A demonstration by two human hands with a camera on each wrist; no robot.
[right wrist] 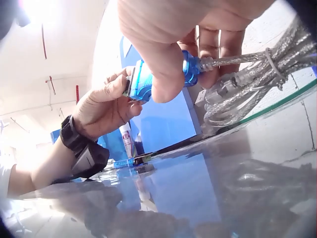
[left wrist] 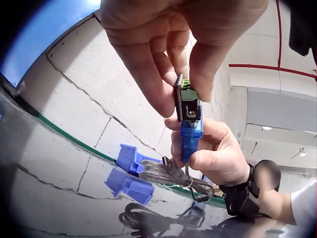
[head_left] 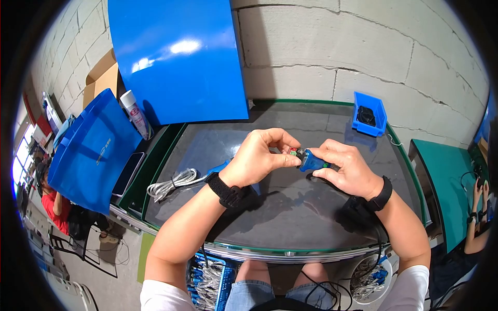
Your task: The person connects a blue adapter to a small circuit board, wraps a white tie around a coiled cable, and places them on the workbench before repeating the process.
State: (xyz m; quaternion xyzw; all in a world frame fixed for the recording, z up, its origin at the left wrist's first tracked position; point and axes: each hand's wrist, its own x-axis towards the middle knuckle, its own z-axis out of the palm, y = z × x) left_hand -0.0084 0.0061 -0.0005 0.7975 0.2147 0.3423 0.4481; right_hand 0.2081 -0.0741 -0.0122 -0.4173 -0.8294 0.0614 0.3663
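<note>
Left hand (head_left: 259, 157) pinches one green-black part (left wrist: 188, 97), right hand (head_left: 346, 168) one blue connector (left wrist: 190, 138).

Glossy, translucent plastic on this connector (left wrist: 190, 143), silvery braided cable (right wrist: 247, 99), smooth, reflective tabletop (head_left: 280, 223), rough block wall (head_left: 321, 46) far side!

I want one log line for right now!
left hand: pinches green-and-black piece | right hand: grips blue connector | silver coiled cable: on table

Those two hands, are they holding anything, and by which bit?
The right hand pinches the blue plug by its body; the left hand pinches the green-and-black piece by two opposite sides.
</note>
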